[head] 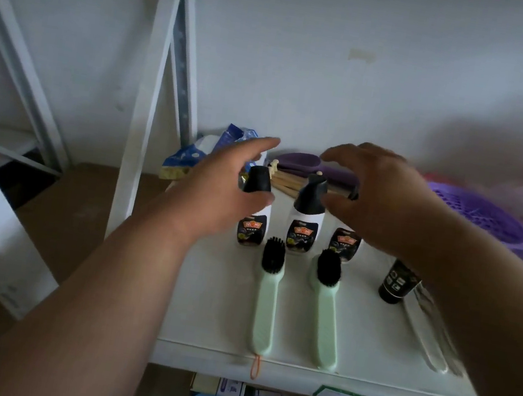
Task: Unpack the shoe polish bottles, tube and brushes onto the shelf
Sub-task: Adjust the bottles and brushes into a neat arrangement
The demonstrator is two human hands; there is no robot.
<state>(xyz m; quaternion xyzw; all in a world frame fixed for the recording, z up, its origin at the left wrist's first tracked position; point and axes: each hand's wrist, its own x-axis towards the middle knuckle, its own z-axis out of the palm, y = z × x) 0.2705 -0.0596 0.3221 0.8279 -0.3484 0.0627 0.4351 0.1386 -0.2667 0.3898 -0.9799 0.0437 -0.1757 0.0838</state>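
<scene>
On the white shelf (367,342), three white black-capped polish bottles (305,218) in a row; your left hand (221,188) loosely spread beside the leftmost, your right hand (378,198) spread over the rightmost, neither gripping; two mint-green brushes (266,303) in front, black tube (397,282) upright at right.

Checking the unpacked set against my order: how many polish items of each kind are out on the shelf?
Polish bottles, white with black caps: 3
Green-handled brushes: 2
Black tube: 1
Total: 6
</scene>
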